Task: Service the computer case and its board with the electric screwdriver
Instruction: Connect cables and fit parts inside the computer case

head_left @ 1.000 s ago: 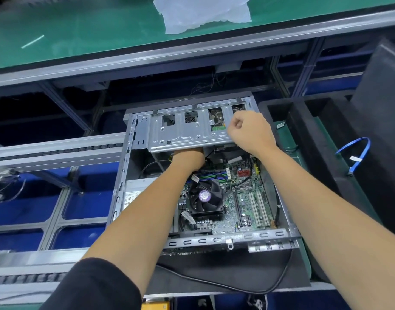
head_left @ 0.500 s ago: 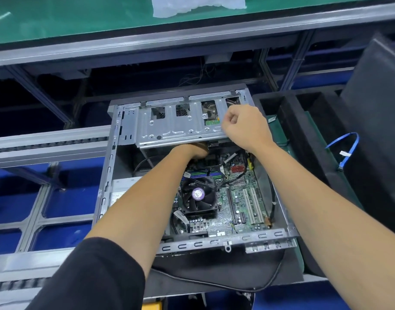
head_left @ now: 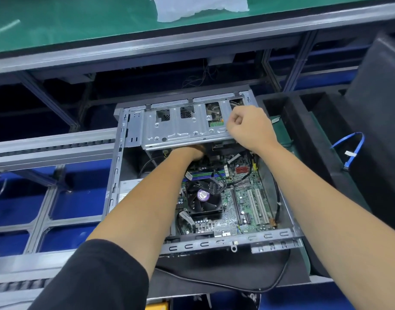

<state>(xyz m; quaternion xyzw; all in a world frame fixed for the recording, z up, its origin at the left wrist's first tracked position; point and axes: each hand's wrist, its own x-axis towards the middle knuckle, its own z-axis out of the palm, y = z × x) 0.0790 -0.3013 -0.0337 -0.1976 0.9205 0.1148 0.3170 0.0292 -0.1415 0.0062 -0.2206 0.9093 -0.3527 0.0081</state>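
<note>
On the black foam mat [head_left: 225, 276] at the middle of the line, the open grey steel computer case [head_left: 116, 175] is laid on its side, interior up. The green motherboard [head_left: 248, 198] is seated in the floor of the case, with a black CPU cooler fan [head_left: 204, 198] bearing a purple centre sticker near its middle and white expansion slots to the right of the fan.

The silver perforated drive cage [head_left: 180, 128] is seen across the far end of the case, above the board. The right hand [head_left: 248, 128] is closed into a fist at the cage's right end, knuckles up, resting against the cage's front edge; what is pinched inside the fist cannot be told. The left hand [head_left: 192, 152] is reached under the front lip of the cage; its fingers are hidden by the metal, so its state cannot be told. A black sleeve [head_left: 91, 280] is seen on the left upper arm.

No electric screwdriver can be made out.

A black cable [head_left: 277, 280] is looped across the mat in front of the case. A blue flat cable [head_left: 355, 148] is lying in the black foam tray [head_left: 303, 135] to the right. A white crumpled plastic bag [head_left: 198, 6] is lying on the green worktop [head_left: 80, 23] beyond the case.
</note>
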